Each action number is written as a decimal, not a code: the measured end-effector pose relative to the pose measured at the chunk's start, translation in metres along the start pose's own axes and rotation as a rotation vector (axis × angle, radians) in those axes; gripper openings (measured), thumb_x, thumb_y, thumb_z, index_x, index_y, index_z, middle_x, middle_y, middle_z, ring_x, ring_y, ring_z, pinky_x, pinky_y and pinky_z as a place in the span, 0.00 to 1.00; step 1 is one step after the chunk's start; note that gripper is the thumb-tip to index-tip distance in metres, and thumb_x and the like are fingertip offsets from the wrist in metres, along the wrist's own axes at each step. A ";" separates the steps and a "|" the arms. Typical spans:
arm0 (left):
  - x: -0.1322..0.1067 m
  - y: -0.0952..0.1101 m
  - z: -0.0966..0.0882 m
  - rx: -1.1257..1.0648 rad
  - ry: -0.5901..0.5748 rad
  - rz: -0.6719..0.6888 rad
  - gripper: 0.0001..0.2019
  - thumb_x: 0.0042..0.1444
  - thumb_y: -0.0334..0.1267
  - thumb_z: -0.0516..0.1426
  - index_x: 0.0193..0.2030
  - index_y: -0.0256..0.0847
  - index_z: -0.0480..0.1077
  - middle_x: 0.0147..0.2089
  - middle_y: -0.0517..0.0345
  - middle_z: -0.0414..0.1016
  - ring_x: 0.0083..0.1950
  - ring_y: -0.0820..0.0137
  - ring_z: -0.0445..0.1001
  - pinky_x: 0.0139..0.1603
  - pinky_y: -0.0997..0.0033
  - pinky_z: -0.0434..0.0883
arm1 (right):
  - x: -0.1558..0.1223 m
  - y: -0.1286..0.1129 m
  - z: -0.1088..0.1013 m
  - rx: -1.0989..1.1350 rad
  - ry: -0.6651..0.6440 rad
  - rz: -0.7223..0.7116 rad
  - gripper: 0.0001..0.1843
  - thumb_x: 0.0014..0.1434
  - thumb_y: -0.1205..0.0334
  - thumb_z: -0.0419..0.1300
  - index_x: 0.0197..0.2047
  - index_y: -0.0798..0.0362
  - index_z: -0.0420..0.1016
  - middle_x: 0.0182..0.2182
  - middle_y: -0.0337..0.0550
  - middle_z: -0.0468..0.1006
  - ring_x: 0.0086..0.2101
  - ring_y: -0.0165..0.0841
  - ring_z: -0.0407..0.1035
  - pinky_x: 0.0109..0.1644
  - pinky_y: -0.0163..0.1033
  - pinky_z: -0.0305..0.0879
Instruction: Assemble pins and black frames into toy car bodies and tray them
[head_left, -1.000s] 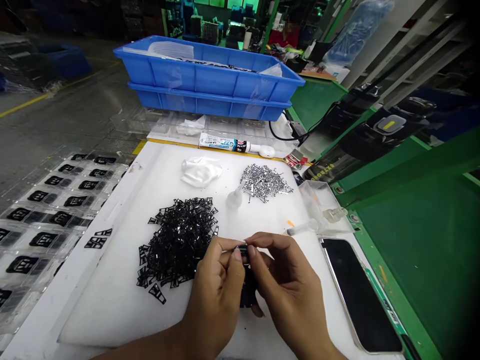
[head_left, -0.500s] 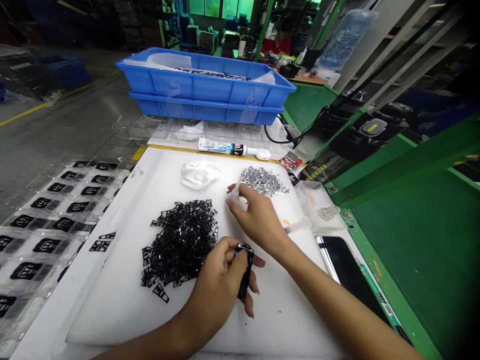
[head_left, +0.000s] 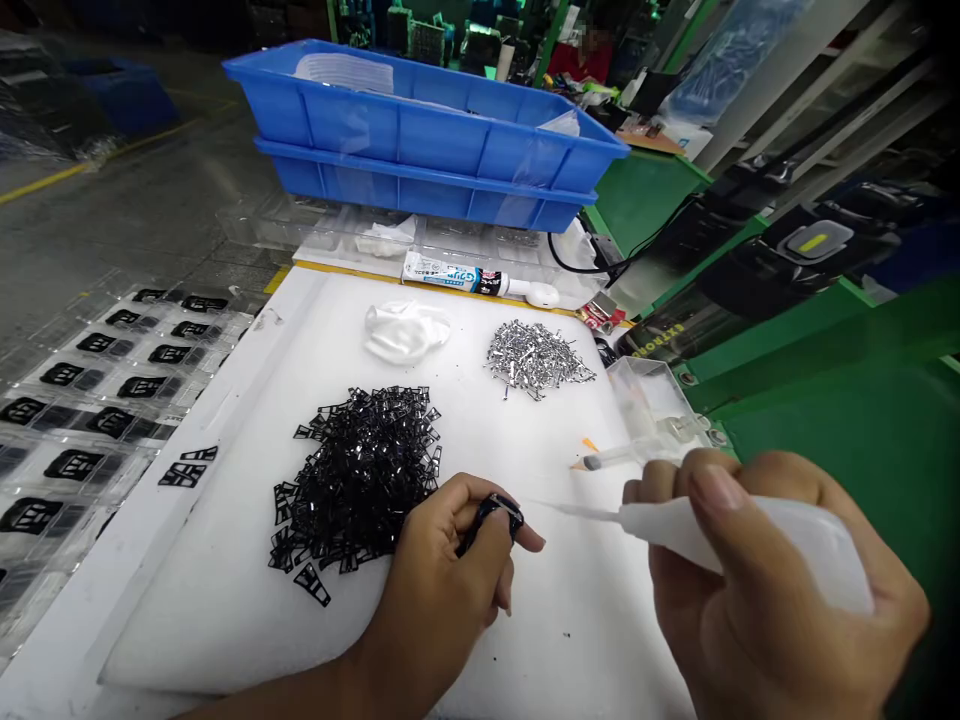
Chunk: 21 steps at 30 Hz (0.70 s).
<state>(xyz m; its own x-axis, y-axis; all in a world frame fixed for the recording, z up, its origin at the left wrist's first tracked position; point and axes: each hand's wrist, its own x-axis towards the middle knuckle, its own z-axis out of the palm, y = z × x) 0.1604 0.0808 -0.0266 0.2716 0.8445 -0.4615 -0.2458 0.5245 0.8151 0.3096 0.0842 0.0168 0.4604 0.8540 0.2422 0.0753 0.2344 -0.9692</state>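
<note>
My left hand [head_left: 450, 580] is closed on a small black plastic part [head_left: 495, 512], held up between thumb and fingers over the white foam mat [head_left: 225, 590]. My right hand [head_left: 757, 590] grips a white squeeze bottle [head_left: 757, 540] with a thin needle tip [head_left: 570, 510] that points left toward the black part and stops a little short of it. Just left of my left hand lies a heap of black plastic parts [head_left: 360, 475]. A pile of small silver metal pieces [head_left: 534, 358] sits farther back on the mat.
Two stacked blue bins [head_left: 420, 140] stand at the back, a glue tube [head_left: 469, 280] in front of them. A crumpled white glove [head_left: 405, 330] lies on the mat. Clear trays of black parts [head_left: 82, 410] lie at left. A clear box [head_left: 649, 395] and green bench [head_left: 847, 440] are at right.
My right hand has come back from the middle of the mat holding the white squeeze bottle, its tip now aimed at the black part. My left hand has kept its hold on the part.
</note>
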 end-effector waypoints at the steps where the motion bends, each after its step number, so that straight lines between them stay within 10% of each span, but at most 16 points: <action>1: 0.000 0.000 0.000 0.013 0.006 0.008 0.10 0.65 0.43 0.55 0.38 0.38 0.70 0.36 0.52 0.78 0.22 0.79 0.60 0.19 0.77 0.57 | -0.004 0.001 0.001 -0.053 0.013 -0.005 0.22 0.54 0.62 0.70 0.22 0.52 0.60 0.23 0.38 0.60 0.25 0.30 0.60 0.25 0.36 0.55; 12: -0.002 0.002 0.002 0.032 0.039 -0.017 0.11 0.65 0.45 0.54 0.40 0.39 0.71 0.31 0.56 0.75 0.23 0.77 0.59 0.21 0.76 0.58 | -0.019 -0.002 0.008 -0.291 0.075 0.006 0.19 0.52 0.53 0.72 0.20 0.49 0.69 0.17 0.37 0.64 0.16 0.27 0.54 0.18 0.39 0.44; 21: -0.003 0.000 0.000 0.087 0.045 -0.018 0.12 0.67 0.45 0.53 0.39 0.42 0.72 0.28 0.60 0.71 0.25 0.78 0.60 0.23 0.77 0.58 | -0.022 0.001 -0.006 -0.422 0.013 0.005 0.19 0.54 0.54 0.71 0.21 0.50 0.68 0.18 0.38 0.63 0.17 0.29 0.58 0.18 0.38 0.53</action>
<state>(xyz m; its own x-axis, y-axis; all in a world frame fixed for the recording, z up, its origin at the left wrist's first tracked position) 0.1591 0.0785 -0.0253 0.2324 0.8402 -0.4900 -0.1593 0.5299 0.8330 0.3051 0.0632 0.0104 0.4724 0.8483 0.2393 0.4274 0.0170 -0.9039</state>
